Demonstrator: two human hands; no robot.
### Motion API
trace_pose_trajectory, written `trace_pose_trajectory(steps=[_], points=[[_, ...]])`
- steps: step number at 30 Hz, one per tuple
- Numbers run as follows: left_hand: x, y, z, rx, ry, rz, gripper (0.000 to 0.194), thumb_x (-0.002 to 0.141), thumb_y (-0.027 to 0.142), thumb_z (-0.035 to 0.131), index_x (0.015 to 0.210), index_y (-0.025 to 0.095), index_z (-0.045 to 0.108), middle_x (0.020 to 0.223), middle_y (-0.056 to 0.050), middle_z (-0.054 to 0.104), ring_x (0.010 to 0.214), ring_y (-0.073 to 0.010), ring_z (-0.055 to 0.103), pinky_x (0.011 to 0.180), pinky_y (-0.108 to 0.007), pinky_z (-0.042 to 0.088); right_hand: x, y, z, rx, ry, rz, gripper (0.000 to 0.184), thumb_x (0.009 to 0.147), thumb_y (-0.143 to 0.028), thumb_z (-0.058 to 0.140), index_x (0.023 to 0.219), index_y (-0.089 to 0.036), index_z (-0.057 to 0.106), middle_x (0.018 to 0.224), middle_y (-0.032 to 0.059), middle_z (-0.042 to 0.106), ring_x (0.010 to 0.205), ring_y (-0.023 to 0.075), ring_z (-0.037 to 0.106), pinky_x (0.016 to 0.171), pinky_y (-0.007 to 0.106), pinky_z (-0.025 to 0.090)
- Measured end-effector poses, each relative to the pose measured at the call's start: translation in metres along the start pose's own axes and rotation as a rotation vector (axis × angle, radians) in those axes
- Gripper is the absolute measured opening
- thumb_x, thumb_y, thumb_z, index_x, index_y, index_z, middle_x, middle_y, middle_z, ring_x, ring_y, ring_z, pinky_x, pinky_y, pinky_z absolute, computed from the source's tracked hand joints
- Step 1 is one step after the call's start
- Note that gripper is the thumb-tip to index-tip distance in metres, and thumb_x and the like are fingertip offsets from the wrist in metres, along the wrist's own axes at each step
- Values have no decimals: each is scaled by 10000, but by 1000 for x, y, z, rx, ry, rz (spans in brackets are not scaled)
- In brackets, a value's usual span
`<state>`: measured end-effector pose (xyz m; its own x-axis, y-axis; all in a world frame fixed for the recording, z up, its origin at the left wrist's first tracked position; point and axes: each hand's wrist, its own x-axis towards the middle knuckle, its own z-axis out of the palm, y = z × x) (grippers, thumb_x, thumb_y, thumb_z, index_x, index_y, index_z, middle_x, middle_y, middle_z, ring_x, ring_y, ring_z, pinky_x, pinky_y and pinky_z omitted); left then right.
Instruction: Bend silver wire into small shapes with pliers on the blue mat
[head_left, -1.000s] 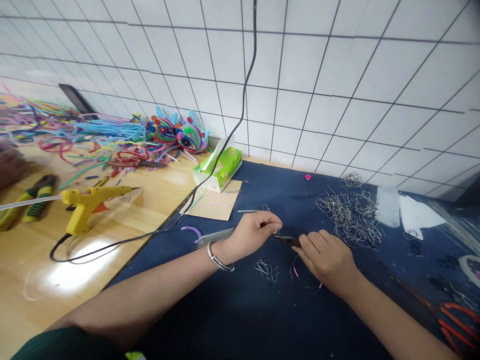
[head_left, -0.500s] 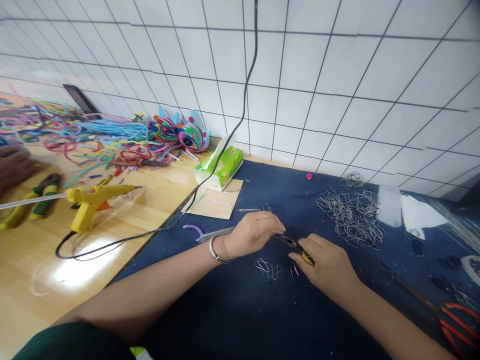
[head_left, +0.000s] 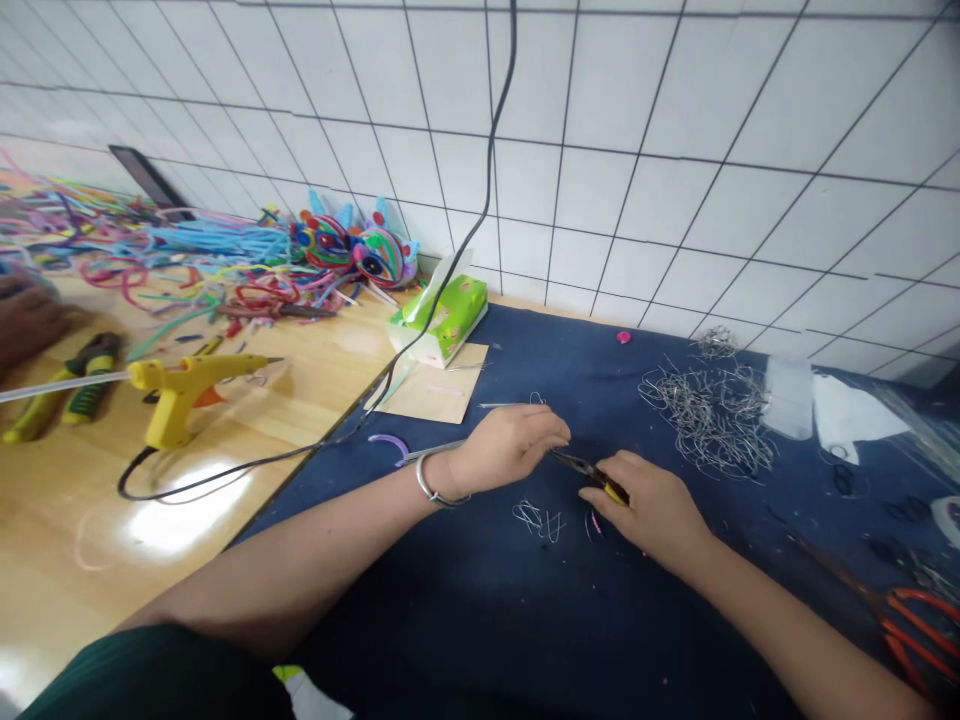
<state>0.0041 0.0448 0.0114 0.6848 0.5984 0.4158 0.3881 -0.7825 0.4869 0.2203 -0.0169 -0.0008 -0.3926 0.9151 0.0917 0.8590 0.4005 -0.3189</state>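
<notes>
My right hand (head_left: 651,503) is wrapped round the yellow handle of a pair of pliers (head_left: 581,467), whose dark jaws point left. Close to the jaw tips, the fingers of my left hand (head_left: 508,446) are pressed together over something too small to make out. A silver bangle circles that wrist. Below the pliers lies a thin wire with a pink bead piece (head_left: 597,524), partly hidden by my right hand. Several bent wire pieces (head_left: 538,520) rest on the dark cloth between my arms. A purple curved piece (head_left: 391,445) lies left of my left wrist.
A tangled wire heap (head_left: 709,412) and orange-handled scissors (head_left: 911,625) are at the right. A green tissue pack (head_left: 448,318) stands at the back. On the wooden table are a yellow glue gun (head_left: 180,390), pliers, colourful pipe cleaners (head_left: 217,240) and another person's hand (head_left: 30,318). A black cord crosses over.
My right hand has shifted its grip back along the pliers, showing more jaw and yellow handle. My left fingers have flattened a little. The view has tilted slightly.
</notes>
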Motion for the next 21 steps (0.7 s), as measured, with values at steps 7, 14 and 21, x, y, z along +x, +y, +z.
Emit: trace_pose_trajectory(steps=[7,14,21], points=[[1,-7,-17,-18,-240,-244,120,832,185,462,881,165,569,713,7,605,649,-105,547,619,-219,413,5,16,10,-202,144,-3,253,846,-399,438,864,-192,582,783,43,558,764,158,532,654,250,378],[-4,-4,-8,121,-356,-110,115,819,164,467,809,161,582,810,-28,570,771,-137,549,678,-247,418,7,18,12,-214,166,2,231,833,-381,460,854,-188,587,778,45,561,764,158,534,637,241,369],[-8,26,-16,165,-441,-12,103,838,207,477,803,172,567,796,-23,548,741,-135,548,643,-242,413,7,19,12,-209,177,4,229,830,-382,463,825,-189,585,754,39,550,746,150,530,609,234,359]])
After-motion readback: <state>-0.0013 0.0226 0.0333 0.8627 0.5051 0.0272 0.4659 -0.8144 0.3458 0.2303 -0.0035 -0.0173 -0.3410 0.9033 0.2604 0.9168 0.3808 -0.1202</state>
